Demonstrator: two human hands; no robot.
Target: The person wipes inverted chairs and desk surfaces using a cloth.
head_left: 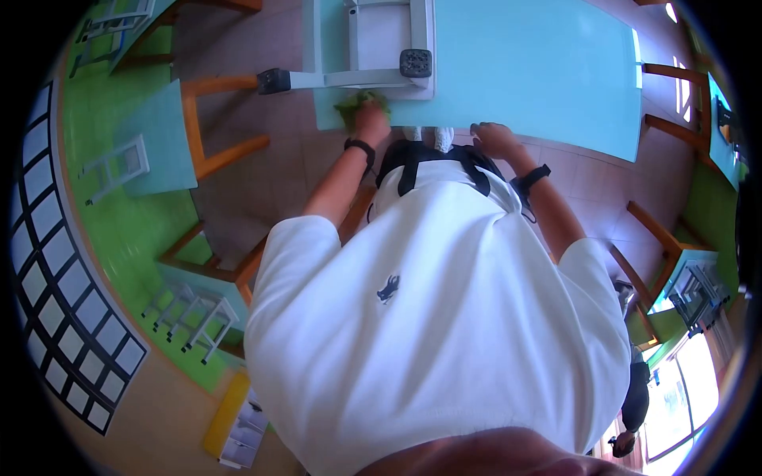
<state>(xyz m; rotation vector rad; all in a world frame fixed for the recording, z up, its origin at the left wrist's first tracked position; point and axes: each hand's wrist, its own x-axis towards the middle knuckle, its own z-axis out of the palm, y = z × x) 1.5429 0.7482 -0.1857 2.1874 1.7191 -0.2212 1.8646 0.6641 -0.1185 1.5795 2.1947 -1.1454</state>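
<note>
At the near left corner of the pale blue table point(508, 71), my left hand point(370, 123) is closed on a green cloth point(349, 107), which bunches out past the fingers. Just beyond it, a white-grey stool point(341, 79) lies on the tabletop, its legs ending in dark rubber feet. My right hand point(496, 140) rests by the table's near edge, fingers loosely bent and nothing seen in them. Dark bands circle both wrists.
Other blue-topped tables with orange-brown legs stand to the left point(163, 143) and right point(683, 278), several with stools on them. A yellow-edged case point(230, 412) is at lower left. Another person point(635, 397) is at lower right, near a bright window point(683, 397).
</note>
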